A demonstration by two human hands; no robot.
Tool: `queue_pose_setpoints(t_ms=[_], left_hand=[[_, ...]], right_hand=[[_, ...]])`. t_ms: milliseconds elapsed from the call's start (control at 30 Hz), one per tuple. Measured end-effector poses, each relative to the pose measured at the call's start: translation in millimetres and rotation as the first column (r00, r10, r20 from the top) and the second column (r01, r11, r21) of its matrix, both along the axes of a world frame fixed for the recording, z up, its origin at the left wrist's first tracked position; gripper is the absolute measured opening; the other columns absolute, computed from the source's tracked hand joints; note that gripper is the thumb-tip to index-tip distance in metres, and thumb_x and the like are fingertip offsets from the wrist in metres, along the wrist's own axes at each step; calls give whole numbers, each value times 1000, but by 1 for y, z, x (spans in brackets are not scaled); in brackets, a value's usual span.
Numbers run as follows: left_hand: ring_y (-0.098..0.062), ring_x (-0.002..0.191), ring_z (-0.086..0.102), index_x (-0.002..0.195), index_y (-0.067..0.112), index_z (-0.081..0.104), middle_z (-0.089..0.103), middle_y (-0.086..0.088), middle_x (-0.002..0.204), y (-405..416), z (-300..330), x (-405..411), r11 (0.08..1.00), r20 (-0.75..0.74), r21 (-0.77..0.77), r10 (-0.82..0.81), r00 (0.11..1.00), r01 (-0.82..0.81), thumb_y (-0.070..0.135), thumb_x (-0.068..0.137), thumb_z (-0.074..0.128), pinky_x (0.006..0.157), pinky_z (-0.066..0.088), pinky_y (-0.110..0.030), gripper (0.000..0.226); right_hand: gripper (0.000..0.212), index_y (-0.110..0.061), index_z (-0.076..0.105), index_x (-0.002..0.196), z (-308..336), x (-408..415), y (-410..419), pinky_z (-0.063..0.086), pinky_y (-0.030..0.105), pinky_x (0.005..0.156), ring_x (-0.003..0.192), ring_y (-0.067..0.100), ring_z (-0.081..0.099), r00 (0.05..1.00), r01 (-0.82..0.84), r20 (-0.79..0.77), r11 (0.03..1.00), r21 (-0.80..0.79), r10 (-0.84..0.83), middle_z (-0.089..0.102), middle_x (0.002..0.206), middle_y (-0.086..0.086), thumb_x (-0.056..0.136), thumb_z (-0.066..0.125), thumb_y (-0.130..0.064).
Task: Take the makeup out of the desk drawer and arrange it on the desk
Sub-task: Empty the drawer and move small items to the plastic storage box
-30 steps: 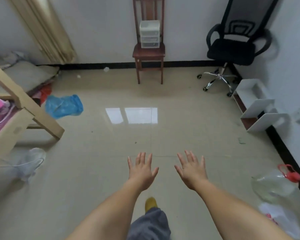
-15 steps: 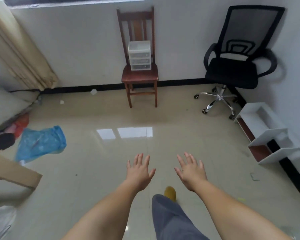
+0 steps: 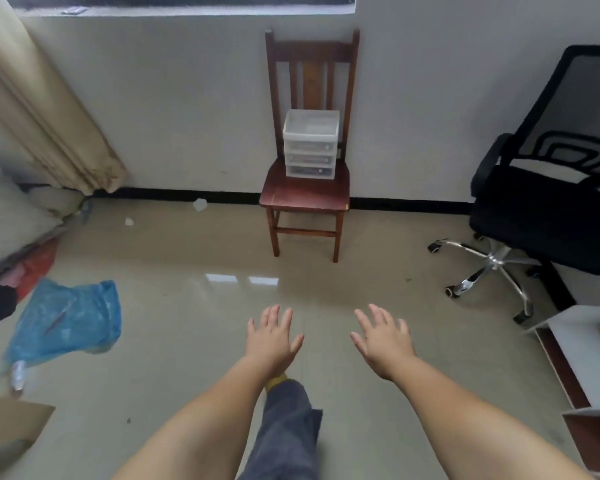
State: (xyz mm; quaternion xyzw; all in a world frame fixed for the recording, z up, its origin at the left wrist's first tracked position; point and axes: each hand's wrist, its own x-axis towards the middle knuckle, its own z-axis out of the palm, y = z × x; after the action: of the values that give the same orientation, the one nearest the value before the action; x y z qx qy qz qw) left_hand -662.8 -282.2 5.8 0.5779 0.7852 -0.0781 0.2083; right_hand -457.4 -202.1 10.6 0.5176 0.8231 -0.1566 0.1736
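Approach step, as judged: left hand (image 3: 272, 341) and right hand (image 3: 383, 342) were spread flat, holding nothing. The drawer unit (image 3: 310, 143) stood well ahead of both; reaching it came next.

No lettering to read anywhere here. The small drawer unit (image 3: 310, 143) on the wooden chair (image 3: 305, 192) shows blank fronts (too blurred for labels), and the blue bag (image 3: 66, 317) carries no print.
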Motion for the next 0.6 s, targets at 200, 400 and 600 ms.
queue_pose_setpoints(t_ms=[200,400,600], left_hand=[[-22,146,-2,151,22,2,1,-6,159,166,2,-91,997,-29,14,-71,997,72,53,98,20,117,3,-49,64],[-21,146,1,151,21,6,5,-6,159,329,22,-167,989,-68,48,-134,989,138,52,98,22,117,5,-49,64],[-20,146,0,151,22,4,4,-6,159,466,7,-210,986,-50,24,-165,985,167,51,98,22,117,2,-48,63]], right_hand=[[56,-28,5,151,-4,-80,156,10,44,117,147,20,3,996,86,-37,996,5,-85,1,160,3,100,15,-48],[55,-29,8,151,6,-147,297,11,42,117,146,19,6,978,198,-72,980,4,-197,4,160,1,100,17,-48],[56,-28,9,151,-11,-191,432,13,42,116,146,20,9,975,211,-65,977,-39,-213,7,159,2,100,18,-48]])
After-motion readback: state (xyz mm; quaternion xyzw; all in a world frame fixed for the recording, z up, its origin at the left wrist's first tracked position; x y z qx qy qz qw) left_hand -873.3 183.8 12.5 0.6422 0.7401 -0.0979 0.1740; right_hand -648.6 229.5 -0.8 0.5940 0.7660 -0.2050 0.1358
